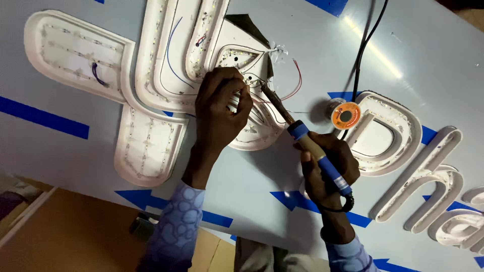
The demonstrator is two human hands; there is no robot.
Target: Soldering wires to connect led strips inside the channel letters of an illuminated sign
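A soldering iron [307,146] is held in the right hand [327,168], the grip closed fully around its blue and wooden handle, with the black cord looped below the wrist. The iron is slanted up and to the left, so that its dark tip [264,90] lies well ahead of the grip, at the edge of a white channel letter [151,60] where thin red wires [295,80] run out. The right forearm, in a pale blue patterned sleeve, is brought in from the lower edge of the view, the wrist bent slightly back.

The left hand [222,108] is laid over the same spot from the other side, knuckles up, fingers curled tightly together; something thin (too small to be made out) appears to be pinched at the fingertips [244,90], just beside the iron's tip. The left forearm is stretched up from below, also sleeved in blue.

A spool of solder [346,115] with an orange face is seen to the right of the iron's shaft, resting against another white letter [388,133]. Everything is carried on a pale sign panel [282,201] marked with blue tape strips [43,118].
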